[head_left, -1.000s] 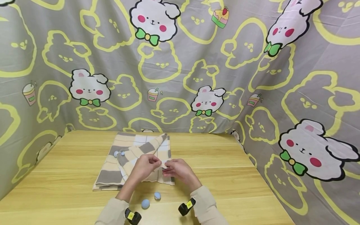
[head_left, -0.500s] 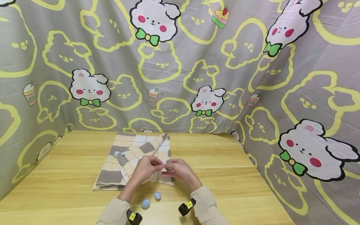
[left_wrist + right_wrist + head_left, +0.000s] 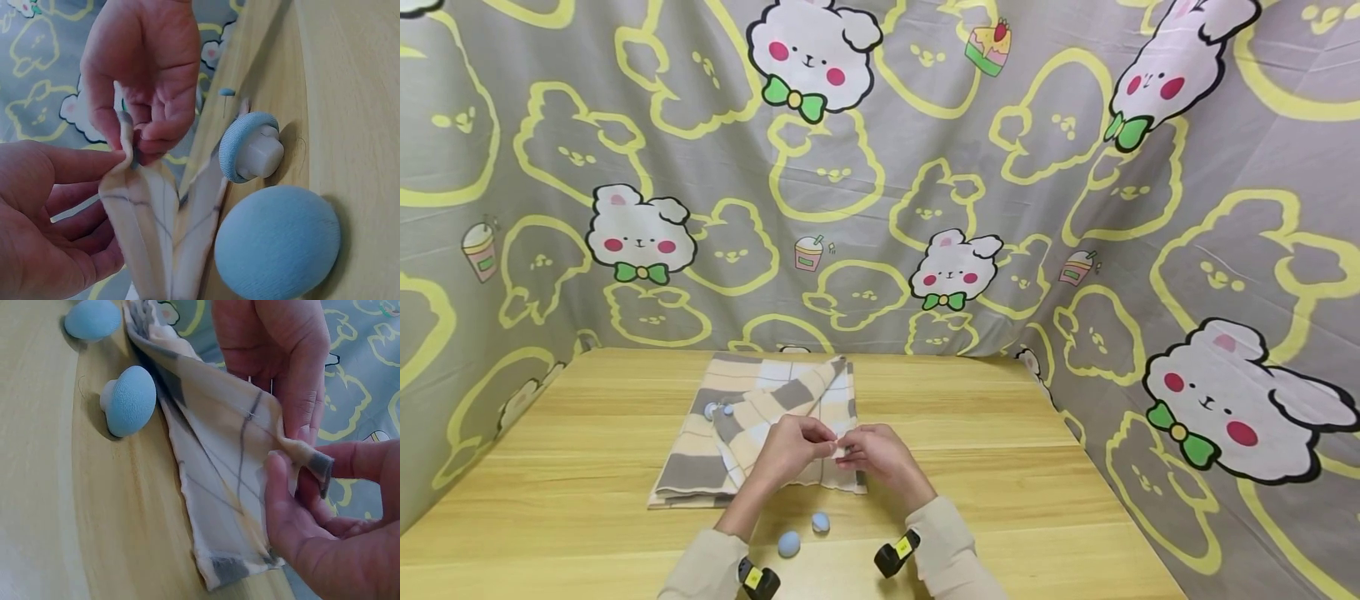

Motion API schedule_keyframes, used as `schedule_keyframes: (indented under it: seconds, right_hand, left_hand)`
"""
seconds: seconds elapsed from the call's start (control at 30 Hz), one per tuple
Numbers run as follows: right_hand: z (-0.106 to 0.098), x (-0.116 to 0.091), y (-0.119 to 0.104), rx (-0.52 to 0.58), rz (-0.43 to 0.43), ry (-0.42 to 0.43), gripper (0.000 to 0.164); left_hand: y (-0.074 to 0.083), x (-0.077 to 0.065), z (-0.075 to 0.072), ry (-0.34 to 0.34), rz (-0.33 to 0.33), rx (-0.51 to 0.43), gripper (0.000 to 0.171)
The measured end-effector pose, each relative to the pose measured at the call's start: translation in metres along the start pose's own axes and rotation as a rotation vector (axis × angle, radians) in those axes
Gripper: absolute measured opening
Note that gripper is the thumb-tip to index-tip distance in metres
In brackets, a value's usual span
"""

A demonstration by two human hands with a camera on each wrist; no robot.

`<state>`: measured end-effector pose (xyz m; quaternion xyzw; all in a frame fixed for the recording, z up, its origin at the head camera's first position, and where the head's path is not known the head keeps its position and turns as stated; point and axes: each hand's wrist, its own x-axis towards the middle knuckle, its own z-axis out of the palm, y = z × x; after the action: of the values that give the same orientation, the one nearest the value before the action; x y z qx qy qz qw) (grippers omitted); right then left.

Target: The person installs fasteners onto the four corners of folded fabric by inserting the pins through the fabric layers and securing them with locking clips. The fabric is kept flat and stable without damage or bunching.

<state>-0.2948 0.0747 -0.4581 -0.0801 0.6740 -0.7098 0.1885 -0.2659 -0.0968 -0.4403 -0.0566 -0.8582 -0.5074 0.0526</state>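
Close to the two sleeves [image 3: 703, 567], one blue knob [image 3: 788, 544] sits on the wooden table [image 3: 985, 500], and another blue knob [image 3: 821, 522] lies just past it (that one is tipped, so its white bottom shows). Next come the left hand [image 3: 797, 443] and the right hand [image 3: 880, 454], near each other. Both pinch a bit of the folded checked cloth [image 3: 775, 408], caught between thumb and fingers, and its tip pokes out by the right hand. Farther back, small blue knobs [image 3: 727, 410] rest on the cloth. Behind the table hangs a bunny curtain [image 3: 865, 325].
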Motion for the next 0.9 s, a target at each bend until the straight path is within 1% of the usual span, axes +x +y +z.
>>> schedule_keyframes:
  seconds: [0.17, 0.37, 0.5, 0.57, 0.63, 0.8, 0.87, 0.9]
  right_hand:
    - [0.001, -0.001, 0.000, 0.021, -0.009, 0.021, 0.012]
    - [0.002, -0.001, 0.000, 0.047, -0.003, 0.037, 0.007]
    - [0.002, 0.000, 0.000, 0.065, -0.008, 0.045, 0.004]
    - [0.002, 0.000, 0.000, 0.068, -0.011, 0.046, 0.004]
    - [0.001, 0.000, 0.000, 0.067, -0.014, 0.045, 0.004]
    - [0.001, 0.001, 0.000, 0.063, -0.021, 0.047, 0.005]
    - [0.000, 0.000, 0.001, 0.056, -0.025, 0.046, 0.006]
    - [-0.001, -0.001, 0.001, 0.053, -0.026, 0.043, 0.007]
  left_hand:
    - [0.001, 0.000, 0.001, 0.003, -0.001, 0.004, 0.008]
    - [0.005, -0.002, -0.002, 0.009, -0.003, 0.033, 0.007]
    - [0.011, -0.004, -0.007, 0.024, 0.011, 0.092, 0.012]
    - [0.014, -0.006, -0.011, 0.000, 0.024, 0.137, 0.015]
    - [0.018, -0.009, -0.015, -0.069, 0.042, 0.180, 0.018]
    - [0.025, -0.021, -0.021, -0.371, 0.094, 0.276, 0.015]
    - [0.027, -0.026, -0.021, -0.472, 0.100, 0.303, 0.013]
    - [0.028, -0.028, -0.020, -0.510, 0.099, 0.318, 0.013]
